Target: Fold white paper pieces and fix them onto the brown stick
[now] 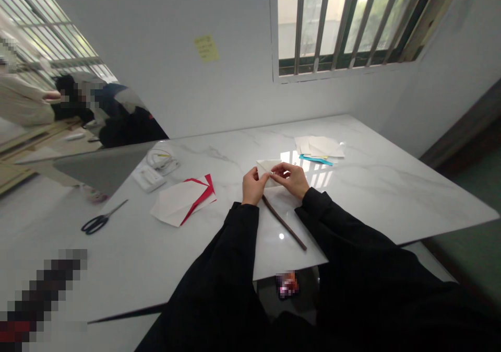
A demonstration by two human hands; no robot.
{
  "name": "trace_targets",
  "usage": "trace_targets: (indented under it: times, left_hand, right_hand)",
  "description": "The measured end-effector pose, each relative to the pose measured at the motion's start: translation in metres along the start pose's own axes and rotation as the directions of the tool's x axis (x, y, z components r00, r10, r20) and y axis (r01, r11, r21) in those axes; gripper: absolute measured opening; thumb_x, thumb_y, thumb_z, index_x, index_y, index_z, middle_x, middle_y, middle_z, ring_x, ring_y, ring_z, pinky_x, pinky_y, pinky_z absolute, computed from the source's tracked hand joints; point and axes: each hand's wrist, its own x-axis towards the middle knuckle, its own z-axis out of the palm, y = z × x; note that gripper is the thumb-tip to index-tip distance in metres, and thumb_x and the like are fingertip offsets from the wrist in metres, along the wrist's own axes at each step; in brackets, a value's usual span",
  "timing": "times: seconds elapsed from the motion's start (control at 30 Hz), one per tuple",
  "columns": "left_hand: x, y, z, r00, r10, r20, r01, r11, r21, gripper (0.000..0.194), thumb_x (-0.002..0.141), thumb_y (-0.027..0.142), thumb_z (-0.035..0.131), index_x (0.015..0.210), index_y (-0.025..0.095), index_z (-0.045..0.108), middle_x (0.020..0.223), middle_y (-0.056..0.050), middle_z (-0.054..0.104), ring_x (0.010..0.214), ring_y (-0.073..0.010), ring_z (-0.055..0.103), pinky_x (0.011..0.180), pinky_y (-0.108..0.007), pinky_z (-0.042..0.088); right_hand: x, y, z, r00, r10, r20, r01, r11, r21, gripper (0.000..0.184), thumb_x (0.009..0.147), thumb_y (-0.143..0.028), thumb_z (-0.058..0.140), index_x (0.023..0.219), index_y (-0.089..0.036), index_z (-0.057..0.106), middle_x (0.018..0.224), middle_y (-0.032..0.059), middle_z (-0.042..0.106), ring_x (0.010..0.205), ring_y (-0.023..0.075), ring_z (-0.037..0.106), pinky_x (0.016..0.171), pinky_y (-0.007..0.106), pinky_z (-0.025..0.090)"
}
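Over the middle of the table, my left hand (254,186) pinches a piece of white paper (267,164) between thumb and fingers. From the other side my right hand (293,180) grips the same paper, its fingertips close to my left thumb. The paper looks folded to a point at its upper left; part of it is hidden behind my hands. A thin, slightly curved brown stick (285,223) lies on the table just below, its upper end near my left wrist.
Left of my hands lie red-and-white folded paper (186,200), black-handled scissors (96,222) and a white device with a cable (149,177). White sheets (319,147) and a blue strip (316,160) lie at the back right of the marble-patterned table (391,185). People sit beyond the far left.
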Motion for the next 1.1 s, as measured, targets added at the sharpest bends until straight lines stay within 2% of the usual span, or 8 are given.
trace_targets:
  times: [0.17, 0.37, 0.53, 0.6, 0.67, 0.77, 0.83, 1.1]
  left_hand:
    - [0.002, -0.004, -0.002, 0.998, 0.022, -0.063, -0.024, 1.000, -0.019, 0.034, 0.071, 0.033, 0.080, 0.100, 0.015, 0.075, 0.096, -0.010, 0.080, 0.084, -0.0246, 0.074, 0.079, -0.034, 0.057]
    - [0.003, -0.004, -0.004, 0.989, 0.043, -0.141, -0.044, 0.999, -0.003, 0.026, 0.073, 0.031, 0.078, 0.094, 0.016, 0.076, 0.086, -0.007, 0.078, 0.082, -0.0233, 0.072, 0.078, -0.032, 0.057]
    - [0.013, 0.003, -0.018, 0.944, 0.095, -0.317, -0.110, 0.994, -0.028, 0.023, 0.072, 0.032, 0.075, 0.090, 0.017, 0.074, 0.088, -0.005, 0.076, 0.085, -0.0202, 0.069, 0.079, -0.028, 0.054]
    - [0.017, 0.007, -0.026, 0.911, 0.056, -0.409, -0.102, 0.990, -0.093, 0.024, 0.071, 0.032, 0.074, 0.089, 0.018, 0.072, 0.090, -0.003, 0.075, 0.086, -0.0188, 0.068, 0.078, -0.026, 0.054]
    - [0.019, 0.011, -0.034, 0.895, -0.072, -0.441, -0.028, 0.976, -0.217, 0.024, 0.070, 0.032, 0.072, 0.090, 0.019, 0.069, 0.088, -0.001, 0.073, 0.084, -0.0174, 0.067, 0.073, -0.025, 0.054]
    - [0.017, 0.016, -0.038, 0.883, -0.254, -0.395, 0.096, 0.921, -0.378, 0.026, 0.071, 0.033, 0.070, 0.095, 0.021, 0.066, 0.085, 0.000, 0.068, 0.079, -0.0159, 0.066, 0.066, -0.023, 0.052]
    - [0.014, 0.019, -0.037, 0.889, -0.300, -0.346, 0.138, 0.896, -0.423, 0.028, 0.073, 0.032, 0.071, 0.098, 0.022, 0.066, 0.088, -0.001, 0.069, 0.079, -0.0154, 0.067, 0.064, -0.022, 0.052]
    - [0.008, 0.024, -0.027, 0.965, -0.254, -0.065, 0.196, 0.861, -0.469, 0.039, 0.070, 0.028, 0.077, 0.108, 0.028, 0.066, 0.113, -0.003, 0.072, 0.093, -0.0175, 0.069, 0.077, -0.029, 0.061]
  right_hand:
    - [-0.001, -0.007, -0.001, 0.996, 0.048, -0.078, -0.044, 0.998, 0.049, 0.029, 0.079, -0.045, 0.081, 0.092, -0.020, 0.077, 0.081, 0.0041, 0.074, 0.077, 0.0193, 0.069, 0.068, 0.031, 0.057]
    - [-0.003, -0.014, 0.002, 0.992, 0.078, -0.102, -0.074, 0.996, 0.045, 0.026, 0.081, -0.046, 0.079, 0.085, -0.020, 0.075, 0.083, 0.0055, 0.076, 0.078, 0.0207, 0.070, 0.069, 0.032, 0.056]
    - [0.006, -0.004, -0.013, 0.981, 0.057, -0.183, -0.071, 0.995, -0.074, 0.026, 0.082, -0.046, 0.076, 0.086, -0.020, 0.075, 0.084, 0.0055, 0.077, 0.079, 0.0207, 0.070, 0.069, 0.032, 0.054]
    - [0.013, 0.004, -0.026, 0.964, 0.044, -0.260, -0.081, 0.988, -0.133, 0.028, 0.083, -0.047, 0.073, 0.087, -0.020, 0.075, 0.085, 0.0064, 0.077, 0.079, 0.0213, 0.069, 0.070, 0.033, 0.054]
    - [0.019, 0.015, -0.040, 0.941, 0.037, -0.336, -0.104, 0.978, -0.183, 0.028, 0.084, -0.047, 0.070, 0.087, -0.019, 0.074, 0.085, 0.0074, 0.078, 0.077, 0.0220, 0.069, 0.073, 0.035, 0.054]
    - [0.025, 0.033, -0.053, 0.939, 0.034, -0.342, -0.148, 0.937, -0.315, 0.022, 0.084, -0.040, 0.069, 0.084, -0.019, 0.075, 0.081, 0.0068, 0.077, 0.073, 0.0221, 0.067, 0.078, 0.038, 0.053]
    - [0.026, 0.043, -0.055, 0.956, 0.052, -0.290, -0.171, 0.899, -0.403, 0.017, 0.083, -0.035, 0.070, 0.083, -0.019, 0.077, 0.079, 0.0062, 0.076, 0.070, 0.0217, 0.065, 0.078, 0.038, 0.051]
    - [0.026, 0.058, -0.045, 0.994, 0.006, -0.110, -0.070, 0.809, -0.583, 0.017, 0.087, -0.024, 0.068, 0.090, -0.021, 0.084, 0.086, 0.0066, 0.078, 0.081, 0.0244, 0.066, 0.088, 0.040, 0.051]
